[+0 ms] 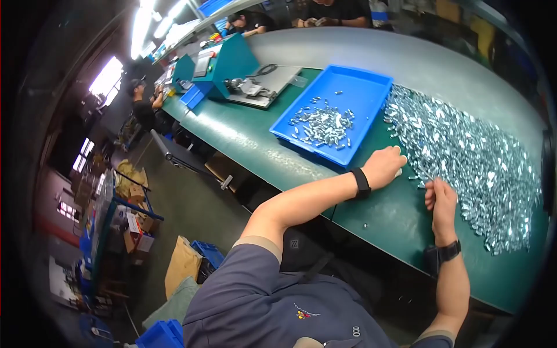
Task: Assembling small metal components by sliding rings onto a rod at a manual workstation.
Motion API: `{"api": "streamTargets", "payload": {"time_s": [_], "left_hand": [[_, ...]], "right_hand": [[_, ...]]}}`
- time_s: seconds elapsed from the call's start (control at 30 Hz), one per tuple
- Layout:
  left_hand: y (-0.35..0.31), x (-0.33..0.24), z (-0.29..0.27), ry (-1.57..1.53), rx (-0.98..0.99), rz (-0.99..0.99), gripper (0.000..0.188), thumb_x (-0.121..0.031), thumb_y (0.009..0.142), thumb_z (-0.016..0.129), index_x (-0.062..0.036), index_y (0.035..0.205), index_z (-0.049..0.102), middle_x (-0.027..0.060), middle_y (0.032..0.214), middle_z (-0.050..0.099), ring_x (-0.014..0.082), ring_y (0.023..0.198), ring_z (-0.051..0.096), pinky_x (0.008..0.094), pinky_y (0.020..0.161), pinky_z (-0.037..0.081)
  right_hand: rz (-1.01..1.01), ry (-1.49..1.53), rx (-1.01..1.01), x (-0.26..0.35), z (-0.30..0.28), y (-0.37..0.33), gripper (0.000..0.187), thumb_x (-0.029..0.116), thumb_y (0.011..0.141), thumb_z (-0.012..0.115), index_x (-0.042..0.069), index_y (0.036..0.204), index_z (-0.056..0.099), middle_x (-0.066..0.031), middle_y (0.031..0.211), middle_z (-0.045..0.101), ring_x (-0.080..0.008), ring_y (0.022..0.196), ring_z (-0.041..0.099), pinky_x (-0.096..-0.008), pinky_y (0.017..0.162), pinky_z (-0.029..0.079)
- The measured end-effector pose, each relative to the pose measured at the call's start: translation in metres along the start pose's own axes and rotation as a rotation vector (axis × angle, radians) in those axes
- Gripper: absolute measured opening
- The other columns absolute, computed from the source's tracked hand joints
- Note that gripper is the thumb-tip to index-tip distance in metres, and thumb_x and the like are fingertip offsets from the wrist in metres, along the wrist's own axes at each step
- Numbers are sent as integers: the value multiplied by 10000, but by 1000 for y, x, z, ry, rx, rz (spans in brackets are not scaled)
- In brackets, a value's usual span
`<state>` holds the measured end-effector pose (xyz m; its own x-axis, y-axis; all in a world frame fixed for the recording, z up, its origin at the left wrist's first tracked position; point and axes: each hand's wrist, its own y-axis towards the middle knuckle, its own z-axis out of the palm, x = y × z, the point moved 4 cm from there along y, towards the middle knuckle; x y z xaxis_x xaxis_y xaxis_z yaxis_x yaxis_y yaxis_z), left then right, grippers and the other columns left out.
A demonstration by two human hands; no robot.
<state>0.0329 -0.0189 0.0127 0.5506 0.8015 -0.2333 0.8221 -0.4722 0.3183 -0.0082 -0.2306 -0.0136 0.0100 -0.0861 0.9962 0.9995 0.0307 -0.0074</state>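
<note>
Two bare hands, head view: left hand (383,167) curled, right hand (444,206) with fingers narrowed; whether either holds anything, I cannot tell. Small metal pieces (476,165) spread toward the right hand's one o'clock; the blue tray (362,90) holding more sits at the left's eleven.

2 hands (383,167) near silvery-parts heap (470,162); blue tray (362,87) (smaller pile (325,126) inside) beside.

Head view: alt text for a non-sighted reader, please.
A person's left hand and right hand are at the edge of a large spread of small shiny parts on a green workbench. Beyond the left hand, a blue tray holds a smaller heap; a teal machine stands farther left.
</note>
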Motion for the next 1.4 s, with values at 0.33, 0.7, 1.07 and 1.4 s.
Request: {"api": "streamTargets", "payload": {"time_s": [0.33, 0.7, 1.07, 1.4], "left_hand": [[-17, 27, -21, -123, -83, 35, 141, -80, 775, 702, -62, 882, 611, 110, 938, 563, 316, 943, 570, 440, 781, 492], [-19, 33, -18, -294, -81, -46, 133, -99, 797, 718, -42, 871, 623, 122, 901, 617, 314, 890, 610, 431, 760, 495], [-7, 22, -23, -882, 166, -113, 172, -74, 881, 728, 5, 1016, 655, 40, 882, 685, 107, 825, 649, 273, 755, 533], [-13, 25, -18, -906, 232, -158, 167, -76, 875, 732, -2, 1009, 667, 56, 894, 695, 126, 830, 660, 282, 763, 536]], "right_hand": [[-17, -164, 77, -1, 24, -4, 352, 310, 1037, 516, 38, 863, 654, 23, 644, 570, -45, 529, 485, -190, 473, 368], [6, -180, 56, -5, 16, -14, 353, 302, 1040, 514, 31, 855, 647, 21, 632, 554, -42, 521, 465, -195, 465, 347], [93, -188, 48, 10, 29, -1, 326, 264, 1030, 524, 12, 886, 673, 16, 674, 598, -37, 567, 497, -188, 513, 383], [89, -146, 91, 5, 32, -7, 308, 239, 1030, 522, 5, 898, 672, 8, 663, 597, -46, 564, 500, -190, 512, 373]]}}
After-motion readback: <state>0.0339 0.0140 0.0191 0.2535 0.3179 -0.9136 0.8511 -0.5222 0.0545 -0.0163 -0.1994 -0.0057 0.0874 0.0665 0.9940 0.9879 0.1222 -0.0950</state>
